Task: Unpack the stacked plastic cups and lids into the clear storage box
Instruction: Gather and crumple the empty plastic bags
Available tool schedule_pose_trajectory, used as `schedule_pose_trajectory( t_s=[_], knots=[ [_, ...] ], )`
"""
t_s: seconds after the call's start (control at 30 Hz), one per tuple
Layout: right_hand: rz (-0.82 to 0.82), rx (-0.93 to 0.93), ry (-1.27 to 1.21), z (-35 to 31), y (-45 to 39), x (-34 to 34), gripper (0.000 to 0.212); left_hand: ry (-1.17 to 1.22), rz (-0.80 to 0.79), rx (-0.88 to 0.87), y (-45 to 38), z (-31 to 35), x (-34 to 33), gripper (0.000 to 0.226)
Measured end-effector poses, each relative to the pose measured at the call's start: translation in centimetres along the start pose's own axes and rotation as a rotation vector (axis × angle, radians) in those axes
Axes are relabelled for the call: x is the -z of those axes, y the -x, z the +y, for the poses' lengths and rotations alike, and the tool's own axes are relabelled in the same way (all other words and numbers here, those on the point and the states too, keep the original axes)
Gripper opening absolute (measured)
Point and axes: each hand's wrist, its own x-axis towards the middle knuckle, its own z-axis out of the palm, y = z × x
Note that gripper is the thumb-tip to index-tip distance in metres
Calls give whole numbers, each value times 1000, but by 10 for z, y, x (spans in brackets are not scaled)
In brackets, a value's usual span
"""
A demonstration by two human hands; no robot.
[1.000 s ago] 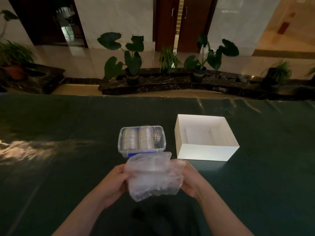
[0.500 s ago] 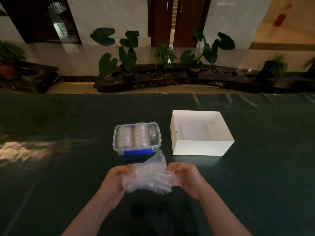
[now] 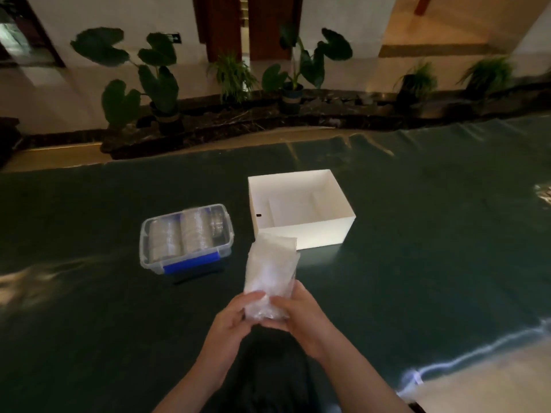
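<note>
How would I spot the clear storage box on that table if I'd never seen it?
On the dark green table, look left of the open white cardboard box. The clear storage box sits there, beyond the hands. Unlike its white neighbour, it is see-through, holds rows of stacked plastic, and has a blue latch.

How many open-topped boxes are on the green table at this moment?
2. The clear storage box with the blue latch sits left of centre, holding stacked cups. The white cardboard box sits to its right, slightly farther back. None other shows.
</note>
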Motion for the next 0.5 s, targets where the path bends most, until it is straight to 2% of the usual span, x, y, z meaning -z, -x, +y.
schedule_pose_trajectory(
  t_s=[0.1, 0.23, 0.37, 0.5],
  knots=[
    [179, 113, 126, 9, 10, 22, 34, -187, -65, -14, -6, -14, -12, 44],
    [418, 163, 156, 36, 26, 44, 18, -428, -202, -83, -15, -38, -20, 63],
    [628, 191, 47, 65, 50, 55, 18, -589, -397, -183, -18, -65, -36, 76],
    [814, 233, -108, 89, 88, 70, 13, -674, -564, -217, -10, -86, -67, 77]
  ],
)
